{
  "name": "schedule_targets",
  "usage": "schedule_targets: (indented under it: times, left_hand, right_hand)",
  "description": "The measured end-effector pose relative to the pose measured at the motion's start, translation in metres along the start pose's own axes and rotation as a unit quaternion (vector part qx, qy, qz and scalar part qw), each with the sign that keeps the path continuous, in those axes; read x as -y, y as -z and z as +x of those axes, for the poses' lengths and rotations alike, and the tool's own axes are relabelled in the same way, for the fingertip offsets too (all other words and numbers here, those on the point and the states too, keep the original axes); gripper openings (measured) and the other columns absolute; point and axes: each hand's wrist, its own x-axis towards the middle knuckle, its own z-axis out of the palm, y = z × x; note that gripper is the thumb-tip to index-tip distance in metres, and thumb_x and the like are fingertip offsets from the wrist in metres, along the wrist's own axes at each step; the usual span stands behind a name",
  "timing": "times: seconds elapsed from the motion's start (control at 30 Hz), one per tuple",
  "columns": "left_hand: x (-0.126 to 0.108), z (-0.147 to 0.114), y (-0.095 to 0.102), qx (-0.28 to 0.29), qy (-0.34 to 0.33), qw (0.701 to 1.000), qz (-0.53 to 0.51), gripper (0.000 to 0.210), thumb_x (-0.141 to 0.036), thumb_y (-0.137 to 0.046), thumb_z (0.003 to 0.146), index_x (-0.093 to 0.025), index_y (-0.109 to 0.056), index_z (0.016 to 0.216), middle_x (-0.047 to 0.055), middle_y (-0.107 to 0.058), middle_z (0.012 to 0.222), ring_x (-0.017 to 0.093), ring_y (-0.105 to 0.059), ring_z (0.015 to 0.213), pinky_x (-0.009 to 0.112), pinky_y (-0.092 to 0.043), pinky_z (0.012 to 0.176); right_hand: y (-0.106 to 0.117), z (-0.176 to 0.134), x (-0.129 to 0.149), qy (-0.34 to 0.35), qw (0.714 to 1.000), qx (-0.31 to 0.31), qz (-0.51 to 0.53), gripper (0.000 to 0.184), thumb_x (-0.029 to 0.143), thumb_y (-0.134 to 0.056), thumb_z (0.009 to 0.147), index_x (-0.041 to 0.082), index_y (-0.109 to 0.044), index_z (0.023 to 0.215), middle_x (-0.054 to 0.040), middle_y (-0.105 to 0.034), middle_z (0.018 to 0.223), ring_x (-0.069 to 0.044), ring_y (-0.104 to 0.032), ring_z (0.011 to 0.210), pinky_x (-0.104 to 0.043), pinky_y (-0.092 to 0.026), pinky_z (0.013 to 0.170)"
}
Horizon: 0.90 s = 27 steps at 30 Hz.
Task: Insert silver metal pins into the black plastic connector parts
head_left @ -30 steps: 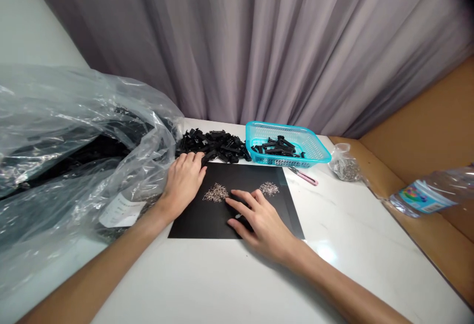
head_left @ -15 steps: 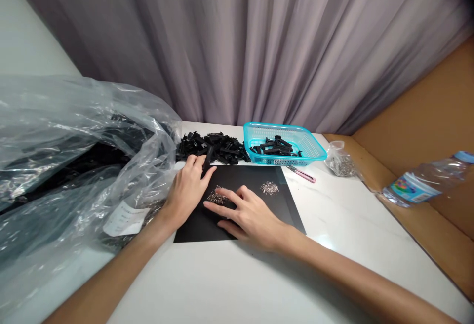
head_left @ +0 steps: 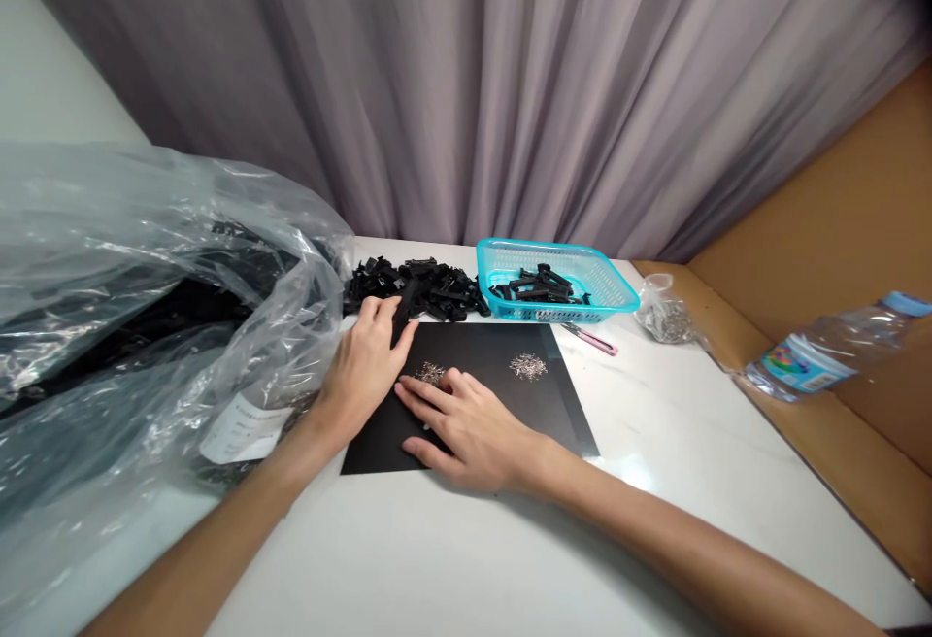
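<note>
Between the thumb and fingers of my left hand [head_left: 368,355] is a slim black plastic part [head_left: 405,311], held upright at the front of a heap of similar black parts [head_left: 444,289]. My right hand [head_left: 473,433] is open, palm down, its fingers stretched over the black mat [head_left: 495,346]. Its fingertips are beside a small pile of tiny metal pieces, apparently screws [head_left: 429,372], which the hand partly covers. A second small pile of metal pieces [head_left: 528,367] lies farther right on the mat.
A blue basket [head_left: 632,302] with black parts [head_left: 540,284] stands behind the mat, a pink-handled cutter [head_left: 593,339] before it. Rightward are a bag of metal pieces [head_left: 666,318] and a water bottle [head_left: 808,360] lying tilted. Large clear plastic bags [head_left: 182,171] fill the left.
My right hand has lowered and shifted slightly left and down, its fingers now closer together and flatter over the mat. My left hand still grips the black part, almost in place.
</note>
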Motion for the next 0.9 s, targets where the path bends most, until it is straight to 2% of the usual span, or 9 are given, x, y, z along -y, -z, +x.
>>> schedule_targets:
  times: [0.2, 0.33, 0.5, 0.67, 0.8, 0.9]
  left_hand:
    - [0.0035, -0.0026, -0.0073, 0.008, 0.001, 0.999, -0.051, 0.030, -0.029, -0.058, 0.099, -0.018, -0.058, 0.127, 0.010, -0.062, 0.118, 0.023, -0.072, 0.094, 0.036, -0.059, 0.088]
    - [0.0010, -0.0012, -0.0043, -0.015, -0.009, 0.996, -0.086, 0.032, -0.030, -0.060, 0.098, -0.018, -0.057, 0.128, 0.009, -0.060, 0.115, 0.022, -0.070, 0.093, 0.036, -0.059, 0.090]
    - [-0.0030, 0.0008, -0.0018, -0.044, -0.009, 0.991, -0.126, 0.032, -0.029, -0.064, 0.096, -0.018, -0.058, 0.126, 0.007, -0.059, 0.112, 0.020, -0.070, 0.092, 0.037, -0.060, 0.090]
    - [-0.0046, 0.0003, -0.0051, -0.034, -0.001, 0.989, -0.142, 0.028, -0.027, -0.066, 0.094, -0.019, -0.060, 0.120, 0.006, -0.060, 0.109, 0.020, -0.070, 0.093, 0.036, -0.061, 0.091]
    - [-0.0032, 0.0008, -0.0083, -0.026, 0.000, 0.990, -0.141, 0.026, -0.025, -0.066, 0.092, -0.019, -0.061, 0.117, 0.006, -0.060, 0.109, 0.019, -0.070, 0.089, 0.036, -0.063, 0.087]
    - [-0.0018, 0.0023, -0.0102, -0.020, 0.004, 0.989, -0.148, 0.028, -0.025, -0.066, 0.092, -0.018, -0.060, 0.118, 0.006, -0.060, 0.110, 0.019, -0.070, 0.089, 0.036, -0.064, 0.088]
  right_hand:
    - [-0.0023, 0.0003, -0.0011, 0.013, 1.000, -0.022, 0.006, 0.060, 0.047, -0.042, 0.107, 0.011, -0.043, 0.155, -0.0121, -0.053, 0.155, -0.027, -0.052, 0.105, -0.046, -0.051, 0.099]
    - [-0.0026, -0.0016, -0.0026, 0.006, 0.999, -0.045, 0.006, 0.057, 0.040, -0.044, 0.107, 0.010, -0.043, 0.155, -0.0158, -0.053, 0.153, -0.029, -0.051, 0.110, -0.046, -0.050, 0.101]
    - [-0.0014, -0.0046, -0.0035, -0.055, 0.997, -0.057, -0.008, 0.059, 0.056, -0.049, 0.103, 0.023, -0.052, 0.151, -0.0193, -0.049, 0.151, -0.033, -0.049, 0.121, -0.052, -0.049, 0.103]
    - [-0.0038, -0.0043, -0.0039, -0.059, 0.996, -0.063, -0.003, 0.061, 0.053, -0.048, 0.104, 0.009, -0.055, 0.146, -0.0190, -0.058, 0.145, -0.031, -0.049, 0.114, -0.049, -0.050, 0.104]
    - [-0.0043, -0.0031, -0.0052, -0.048, 0.997, -0.063, -0.003, 0.063, 0.051, -0.047, 0.105, 0.004, -0.054, 0.145, -0.0170, -0.059, 0.145, -0.030, -0.050, 0.109, -0.047, -0.051, 0.104]
    - [-0.0031, -0.0025, -0.0066, -0.046, 0.997, -0.061, -0.003, 0.062, 0.050, -0.048, 0.104, 0.005, -0.053, 0.146, -0.0173, -0.058, 0.145, -0.030, -0.051, 0.109, -0.048, -0.052, 0.102]
